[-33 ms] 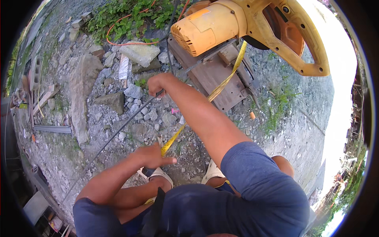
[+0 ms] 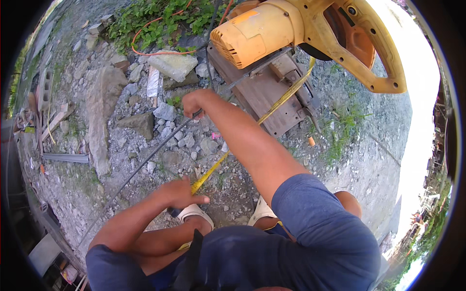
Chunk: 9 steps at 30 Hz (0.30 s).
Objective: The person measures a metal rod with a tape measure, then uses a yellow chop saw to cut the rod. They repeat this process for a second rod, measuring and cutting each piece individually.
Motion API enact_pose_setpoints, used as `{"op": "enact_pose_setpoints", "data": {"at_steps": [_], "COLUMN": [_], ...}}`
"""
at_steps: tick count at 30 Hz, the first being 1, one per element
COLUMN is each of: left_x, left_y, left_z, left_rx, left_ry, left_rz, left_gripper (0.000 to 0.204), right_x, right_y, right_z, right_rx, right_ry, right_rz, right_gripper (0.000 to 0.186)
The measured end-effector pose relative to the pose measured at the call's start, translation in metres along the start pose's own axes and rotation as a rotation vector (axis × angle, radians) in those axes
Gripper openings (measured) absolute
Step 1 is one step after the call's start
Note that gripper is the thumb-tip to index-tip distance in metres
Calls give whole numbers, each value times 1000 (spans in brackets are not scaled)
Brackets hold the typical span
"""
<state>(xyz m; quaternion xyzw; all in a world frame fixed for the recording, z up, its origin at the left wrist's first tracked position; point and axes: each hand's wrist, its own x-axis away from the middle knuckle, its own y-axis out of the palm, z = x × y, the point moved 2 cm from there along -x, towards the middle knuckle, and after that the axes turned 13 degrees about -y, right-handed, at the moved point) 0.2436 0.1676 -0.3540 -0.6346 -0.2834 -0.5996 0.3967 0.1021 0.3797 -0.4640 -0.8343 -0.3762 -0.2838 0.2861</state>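
Observation:
My right hand (image 2: pixel 194 103) is closed around a thin dark metal rod (image 2: pixel 154 151), which slants down to the lower left across the gravel. Nearer my body, my left hand (image 2: pixel 180 193) grips a tape measure; its dark case is mostly hidden beneath the hand. From there the yellow tape blade (image 2: pixel 284 98) runs up to the right, passing under my right forearm and over the saw's base. A yellow cut-off saw (image 2: pixel 264 34) stands at the top, its brown metal base plate (image 2: pixel 242 89) beyond my right forearm. The tape's far end is hidden behind the saw.
Rocks (image 2: pixel 138 125) and broken concrete (image 2: pixel 174 65) lie left of the saw. An orange cord (image 2: pixel 133 44) loops by green plants (image 2: pixel 160 22). A hollow block (image 2: pixel 44 89) and wood scraps (image 2: pixel 58 119) are at far left. My light clogs (image 2: pixel 196 212) stand on the gravel.
My left hand has moved slightly left with the tape measure. The far stretch of tape has swung right across the saw's base. My right hand stays in place on the rod.

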Motion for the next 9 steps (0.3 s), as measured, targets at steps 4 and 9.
{"op": "enact_pose_setpoints", "data": {"at_steps": [4, 9], "left_x": [27, 16], "left_y": [-13, -25], "left_z": [-36, 6], "left_rx": [125, 108], "left_ry": [-78, 3], "left_rz": [105, 106], "left_gripper": [122, 125], "right_x": [2, -2], "right_y": [-1, 2], "right_z": [1, 10], "right_rx": [-108, -137], "right_ry": [-32, 5], "right_rz": [7, 21], "right_gripper": [18, 24]}}
